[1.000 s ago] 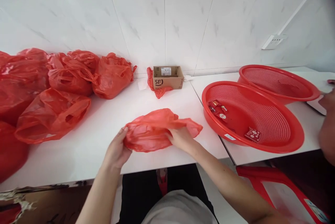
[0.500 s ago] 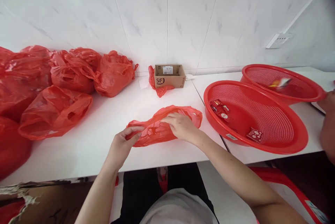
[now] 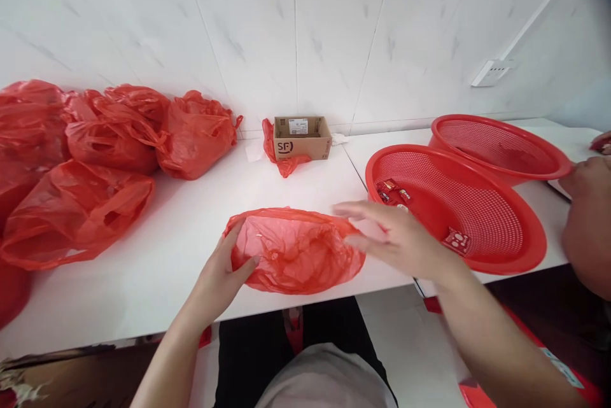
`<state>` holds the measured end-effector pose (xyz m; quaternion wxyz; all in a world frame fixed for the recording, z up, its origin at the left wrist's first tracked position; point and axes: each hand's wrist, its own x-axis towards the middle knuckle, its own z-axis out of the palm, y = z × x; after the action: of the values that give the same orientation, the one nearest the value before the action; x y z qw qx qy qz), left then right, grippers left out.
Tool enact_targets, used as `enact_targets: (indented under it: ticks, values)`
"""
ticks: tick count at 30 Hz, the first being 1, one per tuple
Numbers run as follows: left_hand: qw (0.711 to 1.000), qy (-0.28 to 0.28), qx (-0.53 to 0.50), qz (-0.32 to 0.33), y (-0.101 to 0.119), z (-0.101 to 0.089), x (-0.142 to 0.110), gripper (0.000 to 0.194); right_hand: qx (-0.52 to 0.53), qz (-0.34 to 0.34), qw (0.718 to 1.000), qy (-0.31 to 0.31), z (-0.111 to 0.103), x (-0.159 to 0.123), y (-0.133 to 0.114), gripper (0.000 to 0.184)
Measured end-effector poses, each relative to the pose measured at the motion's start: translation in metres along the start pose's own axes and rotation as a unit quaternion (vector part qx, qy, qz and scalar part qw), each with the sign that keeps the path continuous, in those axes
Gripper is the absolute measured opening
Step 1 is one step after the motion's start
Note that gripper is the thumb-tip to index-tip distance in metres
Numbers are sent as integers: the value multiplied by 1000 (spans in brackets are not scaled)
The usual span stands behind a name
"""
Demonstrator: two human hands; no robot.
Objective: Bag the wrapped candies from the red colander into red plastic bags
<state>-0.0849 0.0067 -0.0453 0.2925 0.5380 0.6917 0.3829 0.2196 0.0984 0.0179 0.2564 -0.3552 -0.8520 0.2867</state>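
A red plastic bag (image 3: 298,255) lies with a wide mouth on the white table (image 3: 200,217), close to the front edge. I see no contents in it. At its left rim, my left hand (image 3: 222,277) holds the film, thumb reaching over into the mouth. My right hand (image 3: 401,239), somewhat blurred, is open with thumb and fingers apart beside the bag's right end. It hangs in front of the near red basket (image 3: 534,246), where a few small red packets (image 3: 390,184) lie at the left and another packet (image 3: 457,240) at the lower right.
Several filled red bags (image 3: 198,134) and an open red bag (image 3: 79,211) crowd the left. A cardboard box (image 3: 305,148) with red film stands by the wall. A second red basket (image 3: 506,144) is behind the near one. Another person's hand (image 3: 592,179) is at the far right.
The bag's mouth has gone from narrow and folded to wide. My right hand has left the bag's inside and moved right. A blurred item seen over the far basket is gone.
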Motion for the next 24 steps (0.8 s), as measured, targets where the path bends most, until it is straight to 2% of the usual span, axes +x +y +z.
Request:
enact_targets:
  ticks: [2, 3, 5, 7, 9, 11, 16, 20, 24]
  values:
    - [1000, -3, -9, -19, 0, -5, -1, 78, -100, 96, 987, 80, -25, -24, 23, 49]
    - [1000, -5, -9, -28, 0, -7, -2, 79, -162, 139, 973, 81, -33, -36, 36, 55]
    - [999, -8, -9, -43, -1, -9, -4, 80, -250, 206, 946, 16, -38, -55, 61, 58]
    - [998, -7, -23, -57, -1, -8, -6, 80, -292, 231, 927, -39, -33, -62, 73, 48]
    - [996, -1, -44, -76, 0, -6, -8, 82, -314, 230, 920, -40, -23, -54, 72, 40]
    - [994, 9, -61, -92, 2, -3, -10, 84, -321, 231, 918, -17, -14, -34, 64, 41]
    - [995, 6, -64, -76, 3, -1, -17, 76, -195, 202, 960, 14, -11, 17, 55, 60]
    - [997, -4, -51, -57, 6, 4, -26, 68, -164, 167, 972, -3, -17, 25, 65, 69]
    - [996, 27, -56, -60, 16, 17, -39, 57, -160, 144, 976, 42, -11, 25, 54, 69]
